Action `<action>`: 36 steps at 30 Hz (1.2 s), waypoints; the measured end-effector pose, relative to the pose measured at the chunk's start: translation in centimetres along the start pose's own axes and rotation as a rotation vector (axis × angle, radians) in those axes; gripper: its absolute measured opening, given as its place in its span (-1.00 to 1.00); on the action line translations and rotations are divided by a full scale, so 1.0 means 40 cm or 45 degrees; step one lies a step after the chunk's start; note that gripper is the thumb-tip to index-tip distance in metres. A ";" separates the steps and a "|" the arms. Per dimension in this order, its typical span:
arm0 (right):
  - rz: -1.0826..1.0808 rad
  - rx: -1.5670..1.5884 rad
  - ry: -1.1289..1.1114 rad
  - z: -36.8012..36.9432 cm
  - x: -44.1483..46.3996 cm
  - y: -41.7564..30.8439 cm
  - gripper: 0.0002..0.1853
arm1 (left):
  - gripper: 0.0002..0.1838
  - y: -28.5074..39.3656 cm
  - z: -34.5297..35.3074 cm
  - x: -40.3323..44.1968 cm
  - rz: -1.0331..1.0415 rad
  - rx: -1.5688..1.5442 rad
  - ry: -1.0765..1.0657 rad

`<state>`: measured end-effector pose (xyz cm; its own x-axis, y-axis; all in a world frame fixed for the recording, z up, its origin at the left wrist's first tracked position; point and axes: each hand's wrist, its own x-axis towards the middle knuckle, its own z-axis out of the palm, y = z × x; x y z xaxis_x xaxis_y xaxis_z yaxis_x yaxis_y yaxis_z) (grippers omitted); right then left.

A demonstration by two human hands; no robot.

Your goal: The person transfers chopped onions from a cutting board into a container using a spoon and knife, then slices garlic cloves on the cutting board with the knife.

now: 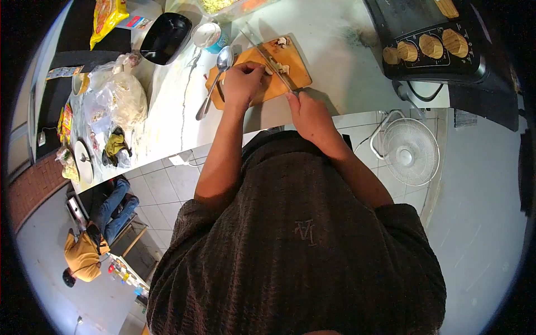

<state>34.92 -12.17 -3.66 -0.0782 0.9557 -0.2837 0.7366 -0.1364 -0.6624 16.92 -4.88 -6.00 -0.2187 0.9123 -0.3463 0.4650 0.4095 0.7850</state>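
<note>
My right hand [307,114] is closed round the handle of a knife [273,64], whose long blade runs up and left across an orange cutting board [298,56]. On the board's left part, my left hand [243,84] has its fingers bent together near small pale pieces; whatever they pinch is too small to make out. Pale chopped pieces [283,68] lie beside the blade, and darker bits [282,41] lie near the board's top corner. A metal spoon [224,58] rests at the board's left edge, left of my left hand.
Behind the board are an open tin [207,36], a black tray [166,38] and a clear container [240,8] of food. Plastic bags [125,100] lie left. A stove [435,47] stands right, above a fan [406,157]. Another person [86,254] sits at lower left.
</note>
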 end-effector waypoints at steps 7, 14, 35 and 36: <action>-0.029 0.037 -0.017 0.009 0.005 -0.004 -0.49 | -0.72 0.013 -0.001 -0.010 0.006 -0.032 -0.021; -0.013 0.080 0.003 0.013 0.008 -0.015 -0.49 | -0.72 0.030 -0.009 -0.019 -0.055 0.026 -0.041; -0.040 0.042 0.001 0.046 0.053 -0.019 -0.47 | -0.71 0.024 -0.001 -0.029 0.054 0.054 0.051; -0.006 0.025 -0.027 0.042 0.053 -0.022 -0.48 | -0.71 0.032 -0.003 -0.033 0.042 0.065 0.062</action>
<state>32.96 -10.45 -4.85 -0.0965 0.9506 -0.2950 0.7229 -0.1368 -0.6772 17.71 -5.58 -4.48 -0.2433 0.9243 -0.2942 0.5157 0.3801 0.7678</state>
